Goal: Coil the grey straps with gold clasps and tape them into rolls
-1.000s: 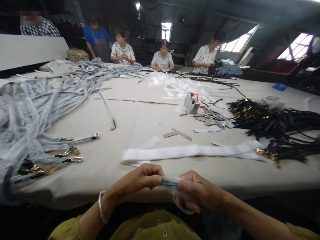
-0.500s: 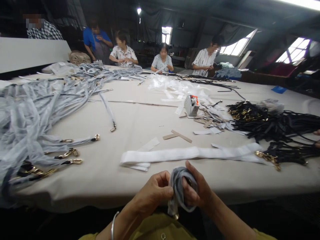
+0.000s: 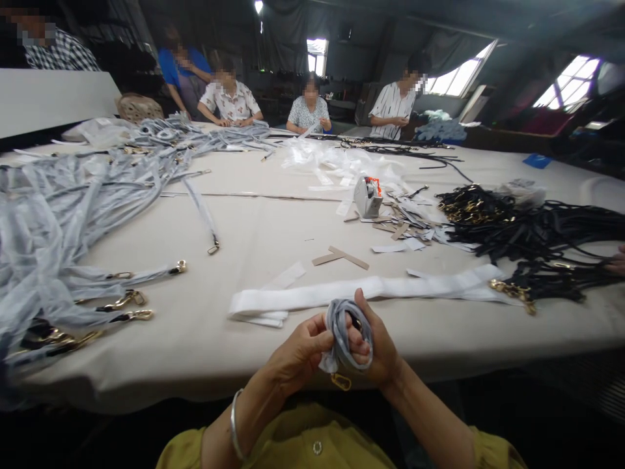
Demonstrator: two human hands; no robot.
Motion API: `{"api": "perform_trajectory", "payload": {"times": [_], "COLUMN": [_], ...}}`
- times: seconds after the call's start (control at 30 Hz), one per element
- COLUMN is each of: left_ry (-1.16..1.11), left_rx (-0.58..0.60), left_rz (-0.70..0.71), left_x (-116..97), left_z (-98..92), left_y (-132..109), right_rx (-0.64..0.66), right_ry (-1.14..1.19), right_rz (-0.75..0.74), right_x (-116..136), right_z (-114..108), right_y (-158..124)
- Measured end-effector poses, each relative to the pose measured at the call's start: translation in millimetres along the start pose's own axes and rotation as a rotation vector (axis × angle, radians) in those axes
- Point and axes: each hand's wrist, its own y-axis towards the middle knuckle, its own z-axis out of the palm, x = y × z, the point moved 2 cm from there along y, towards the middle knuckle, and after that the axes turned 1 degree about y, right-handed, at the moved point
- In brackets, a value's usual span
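Observation:
A grey strap (image 3: 342,332) is wound in loops around the fingers of my right hand (image 3: 374,342), just above the near table edge. A gold clasp (image 3: 340,382) dangles from the strap's lower end. My left hand (image 3: 297,352) pinches the strap on its left side, fingers closed on it. A silver bangle circles my left wrist. A long white band (image 3: 351,292) lies flat on the table just beyond my hands.
A big heap of grey straps with gold clasps (image 3: 63,221) covers the left of the beige table (image 3: 273,228). Black straps (image 3: 537,234) pile at the right, where another person's fingers (image 3: 616,260) show. A tape dispenser (image 3: 367,197) and paper scraps sit mid-table. Several people sit at the far side.
My hands rose from the table edge. The strap, first stretched between both hands, is now coiled around my right fingers, and its gold clasp has come into sight below.

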Motion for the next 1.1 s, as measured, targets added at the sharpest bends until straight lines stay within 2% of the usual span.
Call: {"api": "perform_trajectory", "payload": {"times": [0.2, 0.33, 0.43, 0.5, 0.57, 0.63, 0.7, 0.77, 0.83, 0.9, 1.0, 1.1], "left_ry": [-0.031, 0.013, 0.151, 0.271, 0.475, 0.837, 1.293, 1.703, 1.97, 2.115, 2.206, 2.22], "left_rx": [0.068, 0.057, -0.001, -0.021, -0.033, -0.068, -0.099, -0.083, -0.065, -0.118, -0.245, -0.277], "left_rz": [0.006, -0.014, -0.065, -0.042, 0.022, 0.118, 0.224, 0.307, 0.376, 0.524, 0.804, 0.912], "left_x": [-1, -4, -10, -20, -34, -48, -55, -50, -34, -15, 8, 18], "left_z": [1.9, 3.1, -2.7, -5.0, -2.7, 3.3, 9.5, 11.1, 5.8, -2.7, -14.2, -23.2], "left_y": [-3, -5, -7, -9, -13, -17, -20, -19, -15, -13, -22, -38], "right_rx": [-0.076, -0.234, -0.309, -0.31, -0.297, -0.321, -0.38, -0.429, -0.39, -0.264, -0.037, 0.017], "right_ry": [-0.087, -0.185, -0.219, -0.246, -0.317, -0.501, -0.782, -1.113, -1.425, -1.682, -1.922, -2.035], "right_rz": [-0.025, -0.023, -0.15, -0.249, -0.286, -0.318, -0.36, -0.414, -0.492, -0.559, -0.518, -0.502], "right_x": [-8, -9, -8, -7, -8, -6, -2, 5, 13, 19, 23, 24], "right_z": [1, 6, 14, 16, 12, 3, -7, -13, -14, -13, -17, -28], "right_y": [-1, -4, -7, -7, -4, 0, 3, 2, -1, -9, -22, -29]}}
